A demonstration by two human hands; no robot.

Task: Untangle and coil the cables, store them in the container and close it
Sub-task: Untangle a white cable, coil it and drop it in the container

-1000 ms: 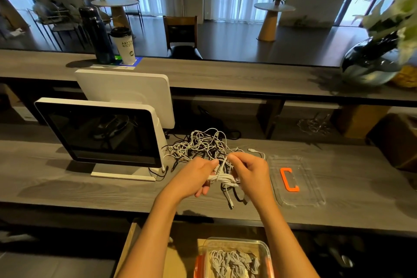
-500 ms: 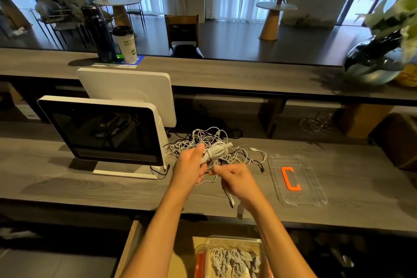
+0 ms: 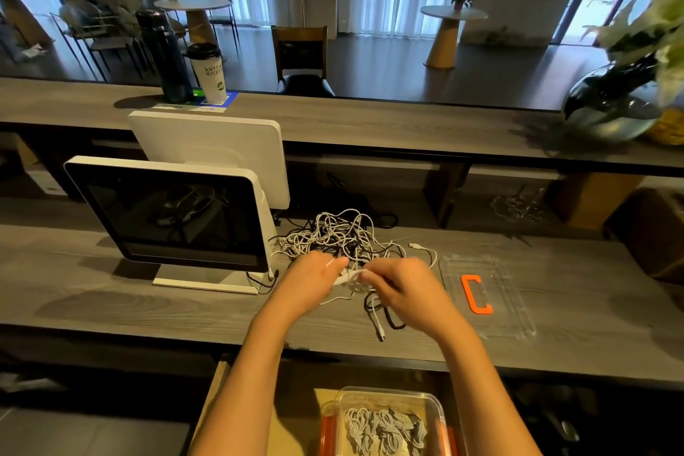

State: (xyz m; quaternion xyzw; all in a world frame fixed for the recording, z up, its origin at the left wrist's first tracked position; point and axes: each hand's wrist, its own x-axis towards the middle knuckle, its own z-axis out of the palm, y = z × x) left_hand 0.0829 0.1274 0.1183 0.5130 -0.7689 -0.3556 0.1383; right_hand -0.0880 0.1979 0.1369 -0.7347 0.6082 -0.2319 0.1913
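A tangle of white and black cables lies on the grey desk behind my hands. My left hand and my right hand both grip a small white cable bundle between them, just above the desk. Loose ends, a white plug and a black loop, hang below my right hand. The clear container with orange clips sits below the desk edge, with several coiled white cables inside. Its clear lid with an orange handle lies flat on the desk to the right.
A white-framed monitor stands at the left, a second white screen behind it. On the raised counter stand a dark bottle, a paper cup and, far right, a glass vase with flowers.
My hands lowered the white bundle from in front of the tangle towards the desk. My right hand moved up beside the left and now grips the bundle's right end.
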